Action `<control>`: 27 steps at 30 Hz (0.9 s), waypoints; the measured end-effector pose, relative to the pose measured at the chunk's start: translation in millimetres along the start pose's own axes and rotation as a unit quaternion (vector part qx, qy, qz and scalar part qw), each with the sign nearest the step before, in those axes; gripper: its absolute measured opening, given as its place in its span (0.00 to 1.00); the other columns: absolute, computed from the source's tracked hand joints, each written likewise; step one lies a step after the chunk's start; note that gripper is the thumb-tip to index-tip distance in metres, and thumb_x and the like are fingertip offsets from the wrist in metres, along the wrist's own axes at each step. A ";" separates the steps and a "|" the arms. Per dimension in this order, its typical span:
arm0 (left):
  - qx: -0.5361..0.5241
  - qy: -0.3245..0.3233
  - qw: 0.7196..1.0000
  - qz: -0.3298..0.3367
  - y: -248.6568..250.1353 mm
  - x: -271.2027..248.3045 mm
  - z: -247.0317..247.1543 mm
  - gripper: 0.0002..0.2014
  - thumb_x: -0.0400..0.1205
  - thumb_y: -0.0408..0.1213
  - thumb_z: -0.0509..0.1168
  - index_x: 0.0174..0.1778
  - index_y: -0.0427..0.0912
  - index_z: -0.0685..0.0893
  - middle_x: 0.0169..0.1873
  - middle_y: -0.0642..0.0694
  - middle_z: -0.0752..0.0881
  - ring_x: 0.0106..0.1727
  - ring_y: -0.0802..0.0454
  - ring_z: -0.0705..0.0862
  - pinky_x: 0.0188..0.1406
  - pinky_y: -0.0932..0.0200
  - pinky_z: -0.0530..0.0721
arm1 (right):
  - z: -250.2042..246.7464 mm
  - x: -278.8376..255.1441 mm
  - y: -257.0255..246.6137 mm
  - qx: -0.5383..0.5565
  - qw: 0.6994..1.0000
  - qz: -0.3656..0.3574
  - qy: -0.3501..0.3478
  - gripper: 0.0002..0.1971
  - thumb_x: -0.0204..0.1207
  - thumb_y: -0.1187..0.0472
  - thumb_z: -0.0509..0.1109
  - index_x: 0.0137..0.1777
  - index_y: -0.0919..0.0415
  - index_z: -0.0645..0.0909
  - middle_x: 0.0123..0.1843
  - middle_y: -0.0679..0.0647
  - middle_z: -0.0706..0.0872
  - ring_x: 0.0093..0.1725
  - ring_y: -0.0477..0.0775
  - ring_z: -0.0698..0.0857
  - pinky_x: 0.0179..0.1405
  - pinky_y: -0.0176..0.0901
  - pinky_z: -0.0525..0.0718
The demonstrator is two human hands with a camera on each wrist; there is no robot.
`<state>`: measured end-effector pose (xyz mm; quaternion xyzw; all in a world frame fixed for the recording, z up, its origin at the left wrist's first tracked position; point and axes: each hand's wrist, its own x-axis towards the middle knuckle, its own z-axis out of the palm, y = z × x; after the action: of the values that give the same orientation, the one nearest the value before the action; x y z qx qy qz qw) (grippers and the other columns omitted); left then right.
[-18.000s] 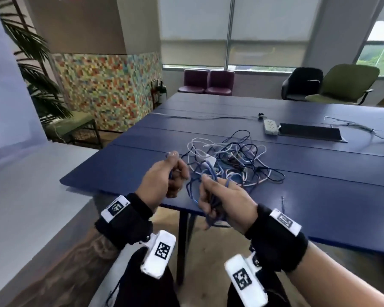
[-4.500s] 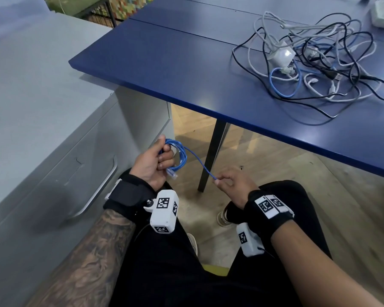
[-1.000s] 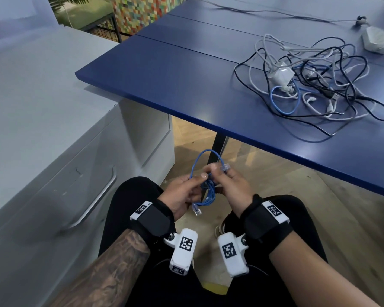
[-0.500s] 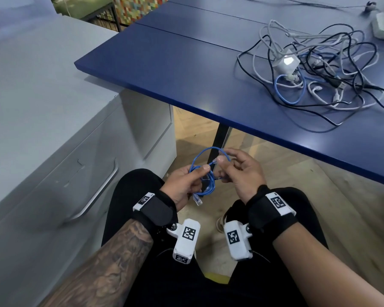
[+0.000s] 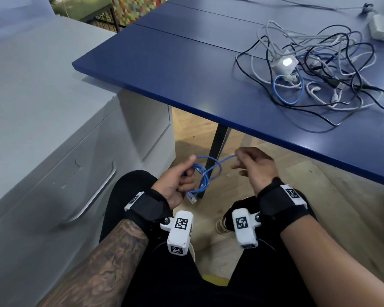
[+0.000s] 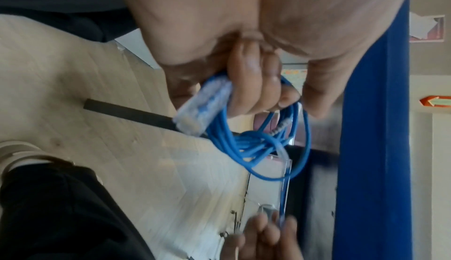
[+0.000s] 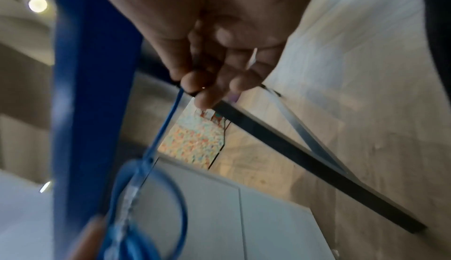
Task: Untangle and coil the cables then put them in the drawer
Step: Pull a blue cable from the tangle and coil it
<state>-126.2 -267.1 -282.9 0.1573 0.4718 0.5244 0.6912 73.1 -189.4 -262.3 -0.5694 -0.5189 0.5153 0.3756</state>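
A thin blue network cable (image 5: 205, 173) is wound into a small coil above my lap, below the table edge. My left hand (image 5: 179, 180) grips the coil (image 6: 251, 144), and a clear plug (image 6: 202, 108) hangs out under its fingers. My right hand (image 5: 252, 167) pinches the cable's free end (image 7: 171, 115) and holds it out to the right, so one strand runs taut between the hands. A tangle of black, white and blue cables (image 5: 315, 69) lies on the blue table (image 5: 175, 63). The grey drawer (image 5: 53, 185) at my left is closed, with its metal handle (image 5: 95, 193) showing.
A white charger block (image 5: 284, 63) sits inside the tangle, and a white power adapter (image 5: 382, 27) lies at the table's far right. A black table leg (image 5: 215, 156) stands just behind my hands. Wooden floor (image 5: 341, 207) lies below.
My hands have drawn apart: the right one has pulled the free end out to the right. The left hand keeps hold of the coil.
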 end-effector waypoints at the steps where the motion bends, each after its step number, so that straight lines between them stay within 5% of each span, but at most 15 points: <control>1: -0.006 0.010 1.000 -0.002 0.9 1.4 -3.6 0.18 0.78 0.49 0.69 0.28 0.47 0.71 0.21 0.53 0.62 0.19 0.59 0.56 0.23 0.62 0.49 | -5.2 4.7 2.4 0.016 0.999 0.016 0.038 0.05 0.81 0.57 0.71 0.45 0.50 0.87 0.32 0.48 0.90 0.43 0.55 0.92 0.42 0.46 0.81; 3: -0.004 0.016 1.000 -0.009 0.4 3.1 -7.6 0.20 0.80 0.49 0.68 0.27 0.46 0.70 0.21 0.52 0.60 0.19 0.58 0.55 0.24 0.61 0.49 | -13.2 9.5 6.8 -0.012 0.998 0.030 0.054 0.06 0.80 0.57 0.72 0.42 0.51 0.87 0.31 0.50 0.90 0.45 0.58 0.92 0.43 0.49 0.83; 7: -0.006 -0.003 1.000 -0.021 0.2 1.5 -4.9 0.21 0.84 0.47 0.64 0.26 0.45 0.68 0.19 0.51 0.60 0.18 0.57 0.54 0.17 0.65 0.54 | -8.6 -0.1 13.9 -0.220 0.971 -0.031 -0.091 0.06 0.80 0.59 0.70 0.45 0.48 0.86 0.47 0.47 0.90 0.53 0.52 0.87 0.55 0.45 0.82; 10: 0.012 -0.014 0.999 -0.030 -0.9 0.9 -4.3 0.21 0.84 0.47 0.64 0.27 0.46 0.68 0.20 0.51 0.60 0.19 0.57 0.53 0.20 0.63 0.51 | 8.0 -13.1 11.4 -0.171 0.966 -0.073 -0.179 0.19 0.80 0.68 0.66 0.54 0.39 0.85 0.59 0.40 0.88 0.64 0.39 0.83 0.66 0.37 0.77; 13: 0.002 -0.014 0.999 -0.037 -1.3 -0.3 -4.6 0.21 0.84 0.47 0.64 0.26 0.46 0.68 0.19 0.52 0.61 0.18 0.58 0.54 0.24 0.61 0.48 | 20.7 -16.0 7.6 -0.125 0.964 -0.068 -0.226 0.16 0.83 0.70 0.63 0.58 0.49 0.86 0.52 0.48 0.92 0.56 0.44 0.88 0.63 0.39 0.82; 17: -0.023 -0.010 0.999 -0.037 1.8 -0.5 -7.1 0.21 0.84 0.48 0.64 0.26 0.46 0.69 0.19 0.52 0.60 0.18 0.58 0.53 0.22 0.62 0.49 | 23.5 -16.0 -2.6 -0.098 0.967 -0.031 -0.234 0.10 0.86 0.65 0.62 0.54 0.58 0.85 0.43 0.53 0.87 0.38 0.49 0.83 0.44 0.43 0.84; 21: -0.032 0.003 0.999 -0.036 3.3 0.2 -10.0 0.21 0.82 0.48 0.67 0.26 0.46 0.70 0.20 0.52 0.60 0.18 0.58 0.54 0.14 0.66 0.58 | 12.1 -13.0 -13.4 -0.247 0.942 -0.112 -0.197 0.06 0.83 0.55 0.69 0.46 0.52 0.85 0.44 0.51 0.88 0.42 0.51 0.82 0.46 0.43 0.81; 27: -0.022 0.016 0.999 -0.029 3.2 -1.2 -4.6 0.19 0.83 0.46 0.66 0.29 0.45 0.69 0.20 0.52 0.63 0.17 0.59 0.56 0.17 0.66 0.50 | -9.8 3.5 -13.6 -0.328 0.934 -0.122 -0.068 0.05 0.84 0.50 0.66 0.48 0.47 0.79 0.48 0.49 0.82 0.47 0.52 0.80 0.48 0.43 0.76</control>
<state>-131.9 -268.2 -282.4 0.1200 0.4754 0.5165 0.7020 79.6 -182.5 -248.1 -0.5566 -0.7489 0.3041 0.1923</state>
